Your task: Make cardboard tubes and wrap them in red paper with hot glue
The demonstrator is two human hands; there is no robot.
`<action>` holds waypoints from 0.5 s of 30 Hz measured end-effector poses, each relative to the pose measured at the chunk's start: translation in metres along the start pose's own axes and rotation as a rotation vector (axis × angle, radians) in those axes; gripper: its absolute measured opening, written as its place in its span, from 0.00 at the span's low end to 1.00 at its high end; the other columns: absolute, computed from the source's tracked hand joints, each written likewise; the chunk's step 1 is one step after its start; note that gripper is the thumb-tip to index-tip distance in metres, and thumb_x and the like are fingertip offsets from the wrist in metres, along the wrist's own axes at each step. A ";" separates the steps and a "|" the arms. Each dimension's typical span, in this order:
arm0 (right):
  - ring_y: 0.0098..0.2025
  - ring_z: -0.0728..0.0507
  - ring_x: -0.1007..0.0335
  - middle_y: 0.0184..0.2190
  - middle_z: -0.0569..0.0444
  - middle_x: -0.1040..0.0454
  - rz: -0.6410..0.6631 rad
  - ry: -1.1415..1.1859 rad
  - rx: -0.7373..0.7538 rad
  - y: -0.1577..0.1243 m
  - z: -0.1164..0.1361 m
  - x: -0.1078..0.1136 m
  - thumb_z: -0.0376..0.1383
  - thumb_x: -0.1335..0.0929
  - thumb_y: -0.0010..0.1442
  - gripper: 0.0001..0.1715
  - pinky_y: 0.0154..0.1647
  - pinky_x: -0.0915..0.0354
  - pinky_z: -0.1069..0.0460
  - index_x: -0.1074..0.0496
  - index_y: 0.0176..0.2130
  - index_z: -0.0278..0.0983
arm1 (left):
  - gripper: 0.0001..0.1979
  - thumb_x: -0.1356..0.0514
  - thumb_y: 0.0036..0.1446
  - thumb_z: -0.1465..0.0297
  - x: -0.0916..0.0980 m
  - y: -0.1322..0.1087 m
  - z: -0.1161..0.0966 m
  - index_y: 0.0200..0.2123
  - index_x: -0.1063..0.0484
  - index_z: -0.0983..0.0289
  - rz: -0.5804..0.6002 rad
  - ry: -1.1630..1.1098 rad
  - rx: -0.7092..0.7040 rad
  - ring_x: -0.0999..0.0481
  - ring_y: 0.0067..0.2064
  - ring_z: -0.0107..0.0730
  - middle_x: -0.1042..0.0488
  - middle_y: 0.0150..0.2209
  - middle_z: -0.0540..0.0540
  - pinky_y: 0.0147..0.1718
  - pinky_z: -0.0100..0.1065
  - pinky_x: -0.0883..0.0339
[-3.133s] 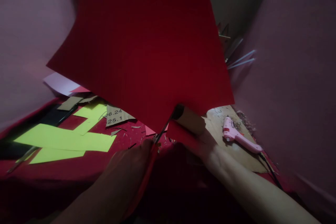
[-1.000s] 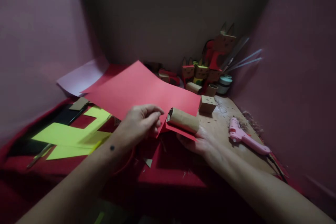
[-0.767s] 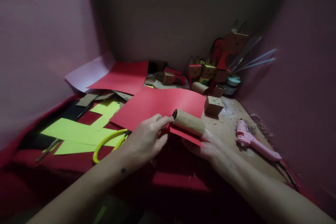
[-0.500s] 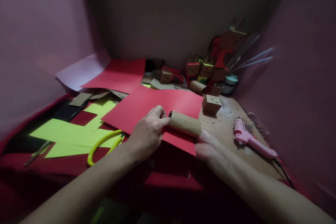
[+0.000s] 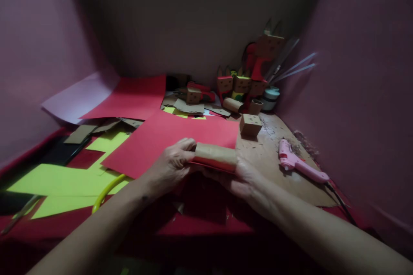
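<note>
Between my two hands lies a brown cardboard tube (image 5: 216, 156), level, at the near edge of a sheet of red paper (image 5: 180, 131). My left hand (image 5: 177, 161) is closed at the tube's left end, thumb along its rim. At the right end, my right hand (image 5: 243, 178) wraps the tube, its fingers reaching underneath and partly hidden. The paper's near edge shows as a red strip just below the tube, between it and my fingers. Behind the right hand sits a small cardboard box with a drawn face (image 5: 251, 126).
A pink glue gun (image 5: 300, 163) lies on the right with its cord. Yellow-green paper pieces (image 5: 58, 180) and yellow-handled scissors (image 5: 105, 193), partly covered by my left forearm, are on the left. Cardboard figures (image 5: 238, 86) and a jar (image 5: 270, 98) stand at the back.
The red paper's near edge has come up under the tube. The tube has turned more level, and my right fingers have moved beneath it. The whole view has shifted slightly.
</note>
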State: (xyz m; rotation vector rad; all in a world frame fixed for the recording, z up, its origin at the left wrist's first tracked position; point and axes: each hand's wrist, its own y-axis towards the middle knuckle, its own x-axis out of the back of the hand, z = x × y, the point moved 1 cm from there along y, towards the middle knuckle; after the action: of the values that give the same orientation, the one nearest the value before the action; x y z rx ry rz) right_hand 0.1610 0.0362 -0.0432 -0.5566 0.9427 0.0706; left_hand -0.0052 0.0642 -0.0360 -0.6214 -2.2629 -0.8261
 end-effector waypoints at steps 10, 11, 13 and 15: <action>0.40 0.38 0.23 0.30 0.49 0.20 0.265 -0.183 0.223 -0.001 0.001 -0.002 0.26 0.32 0.44 0.22 0.46 0.27 0.41 0.26 0.41 0.34 | 0.09 0.39 0.57 0.72 0.007 -0.008 0.007 0.38 0.19 0.57 0.052 -0.093 -0.056 0.26 0.40 0.33 0.28 0.41 0.55 0.40 0.29 0.30; 0.39 0.38 0.22 0.30 0.49 0.20 0.286 -0.179 0.217 -0.001 0.001 -0.003 0.26 0.32 0.43 0.22 0.46 0.27 0.41 0.26 0.41 0.34 | 0.09 0.39 0.56 0.72 0.007 -0.009 0.007 0.38 0.19 0.57 0.048 -0.089 -0.069 0.26 0.40 0.33 0.27 0.42 0.55 0.40 0.28 0.30; 0.39 0.38 0.22 0.29 0.49 0.20 0.309 -0.162 0.208 -0.002 0.002 -0.003 0.26 0.32 0.42 0.23 0.45 0.27 0.41 0.26 0.41 0.34 | 0.10 0.38 0.55 0.73 0.007 -0.009 0.008 0.38 0.19 0.56 0.050 -0.071 -0.084 0.26 0.40 0.33 0.27 0.42 0.55 0.40 0.28 0.30; 0.38 0.38 0.22 0.29 0.50 0.20 0.307 -0.152 0.203 -0.002 0.003 -0.003 0.26 0.32 0.41 0.23 0.44 0.27 0.41 0.26 0.41 0.34 | 0.10 0.38 0.55 0.73 0.006 -0.009 0.010 0.39 0.19 0.56 0.062 -0.041 -0.094 0.26 0.40 0.33 0.27 0.41 0.55 0.39 0.28 0.30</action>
State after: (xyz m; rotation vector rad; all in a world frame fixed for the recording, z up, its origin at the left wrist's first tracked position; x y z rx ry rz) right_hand 0.1618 0.0369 -0.0385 -0.2125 0.8683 0.2863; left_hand -0.0188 0.0661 -0.0405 -0.7543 -2.2394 -0.9000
